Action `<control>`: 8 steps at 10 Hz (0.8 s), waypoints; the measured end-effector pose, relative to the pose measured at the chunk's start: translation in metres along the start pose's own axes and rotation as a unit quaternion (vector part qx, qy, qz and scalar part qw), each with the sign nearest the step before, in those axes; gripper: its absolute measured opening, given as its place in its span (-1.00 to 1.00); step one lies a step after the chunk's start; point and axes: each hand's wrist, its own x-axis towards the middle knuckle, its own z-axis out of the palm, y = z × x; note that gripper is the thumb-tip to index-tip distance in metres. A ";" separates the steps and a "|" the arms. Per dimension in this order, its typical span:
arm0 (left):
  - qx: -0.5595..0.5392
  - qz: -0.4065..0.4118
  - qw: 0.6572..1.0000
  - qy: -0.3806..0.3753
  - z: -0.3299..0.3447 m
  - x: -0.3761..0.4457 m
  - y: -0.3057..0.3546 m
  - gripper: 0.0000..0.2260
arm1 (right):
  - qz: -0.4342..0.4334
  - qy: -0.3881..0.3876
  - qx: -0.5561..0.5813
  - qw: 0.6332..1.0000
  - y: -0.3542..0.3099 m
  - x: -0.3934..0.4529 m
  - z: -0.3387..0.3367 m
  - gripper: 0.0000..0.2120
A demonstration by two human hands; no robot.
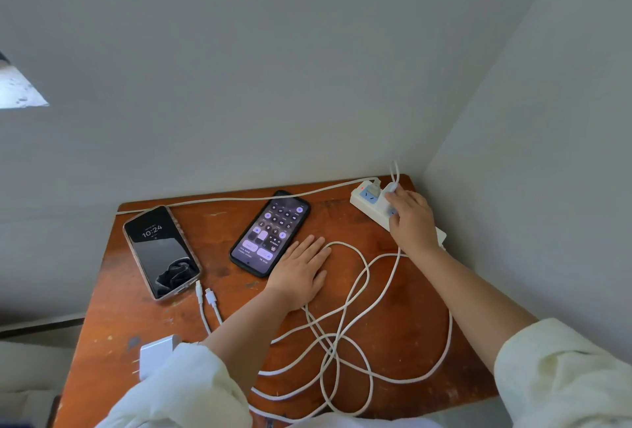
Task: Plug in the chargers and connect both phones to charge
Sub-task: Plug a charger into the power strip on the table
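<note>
Two phones lie on the wooden table: a clear-cased phone at the left showing 10:24, and a black phone with a lit control screen in the middle. A white power strip sits at the far right corner. My right hand grips a white charger pressed on the strip. My left hand rests flat on the table beside the black phone. A second white charger lies near the front left. Two loose cable plugs lie below the left phone.
Long white cables loop in a tangle over the table's front half. The strip's own cord runs along the back edge. Grey walls close the table in at the back and right.
</note>
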 end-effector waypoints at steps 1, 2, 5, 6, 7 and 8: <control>0.001 0.001 1.000 -0.002 0.001 0.000 -0.001 -0.55 | 0.006 -0.003 -0.002 1.000 -0.002 -0.005 0.002 -0.60; 0.001 0.000 1.000 -0.006 0.002 0.002 0.000 -0.55 | 0.005 -0.004 -0.009 1.000 -0.001 -0.007 0.003 -0.59; 0.002 0.029 0.998 0.064 -0.004 -0.032 -0.016 -0.55 | 0.028 -0.006 -0.028 0.999 -0.006 -0.006 0.001 -0.59; -0.003 0.001 0.997 0.083 -0.004 -0.051 -0.031 -0.54 | 0.058 -0.017 -0.047 0.997 -0.016 -0.017 0.008 -0.49; -0.019 -0.038 0.994 0.098 -0.004 -0.072 -0.051 -0.54 | 0.059 -0.021 -0.035 0.997 -0.033 -0.037 0.021 -0.48; -0.034 -0.074 0.991 0.109 -0.005 -0.094 -0.068 -0.49 | -0.054 -0.031 -0.012 0.998 -0.048 -0.064 0.037 -0.55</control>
